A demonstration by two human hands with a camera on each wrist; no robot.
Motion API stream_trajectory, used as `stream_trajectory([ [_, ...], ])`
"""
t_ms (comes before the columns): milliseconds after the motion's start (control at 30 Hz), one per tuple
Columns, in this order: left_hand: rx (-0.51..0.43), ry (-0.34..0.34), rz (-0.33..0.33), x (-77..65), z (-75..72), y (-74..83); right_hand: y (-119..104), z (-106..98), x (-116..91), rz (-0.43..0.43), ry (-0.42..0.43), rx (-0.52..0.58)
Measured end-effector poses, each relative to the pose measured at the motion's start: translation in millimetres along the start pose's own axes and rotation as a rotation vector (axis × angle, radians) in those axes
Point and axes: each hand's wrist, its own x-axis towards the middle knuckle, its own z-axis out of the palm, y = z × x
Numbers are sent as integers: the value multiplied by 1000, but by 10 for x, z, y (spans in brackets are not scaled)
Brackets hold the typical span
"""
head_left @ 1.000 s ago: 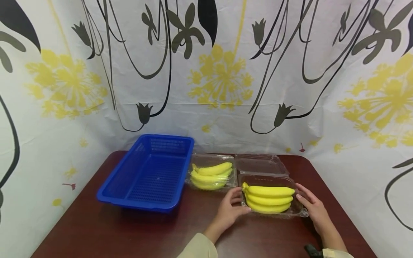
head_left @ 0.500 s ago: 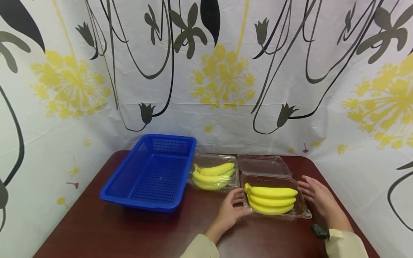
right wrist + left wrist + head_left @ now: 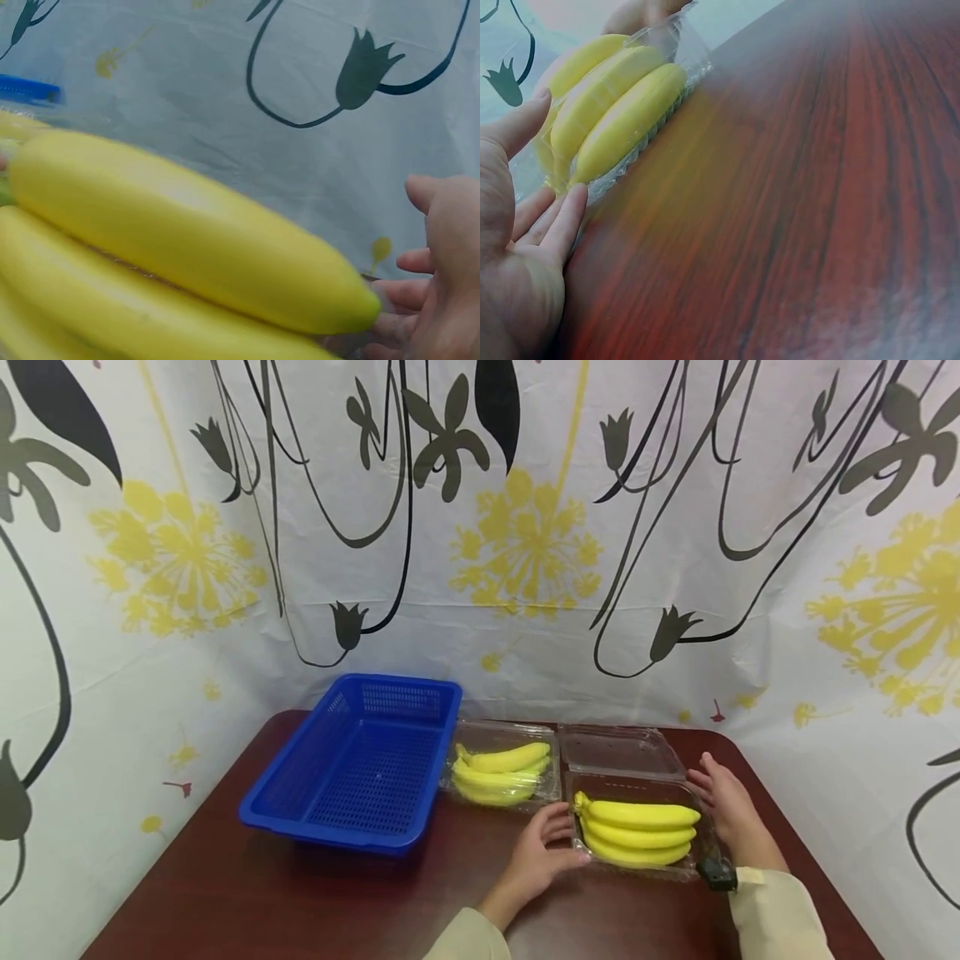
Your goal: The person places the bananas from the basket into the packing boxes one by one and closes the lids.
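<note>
A clear plastic clamshell container (image 3: 637,787) stands on the table, its lid (image 3: 622,750) folded open behind it. Yellow bananas (image 3: 637,837) lie side by side in its base, stems to the left. My left hand (image 3: 534,858) grips the container's front left corner between thumb and fingers; in the left wrist view its fingers (image 3: 566,225) touch the plastic by the stems. My right hand (image 3: 729,802) is at the right side, near the lid's hinge, fingers spread. In the right wrist view its fingers (image 3: 397,292) appear beyond the banana tips; whether they touch plastic is hidden.
Another clear container (image 3: 553,781) with bananas (image 3: 501,774) stands to the left, seemingly closed. Left of that is a blue perforated basket (image 3: 262,806). A patterned cloth (image 3: 525,677) rises behind the dark red table (image 3: 450,893).
My right hand has let go of the container's right side and moved back along it toward the lid's hinge. The left hand stays at its corner. The head view has shifted slightly.
</note>
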Motion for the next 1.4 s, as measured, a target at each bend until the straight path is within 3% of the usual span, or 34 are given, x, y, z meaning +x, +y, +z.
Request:
stream_trajectory([
  [433, -102, -59, -23, 18, -54, -31, 74, 85, -2, -97, 54, 0],
  [567, -69, -49, -28, 23, -56, -32, 98, 71, -25, -145, 72, 57],
  [1000, -8, -30, -23, 15, -41, -19, 92, 92, -89, -275, 130, 413],
  [1400, -11, -31, -22, 9, -41, -21, 122, 119, -59, -286, 320, 442],
])
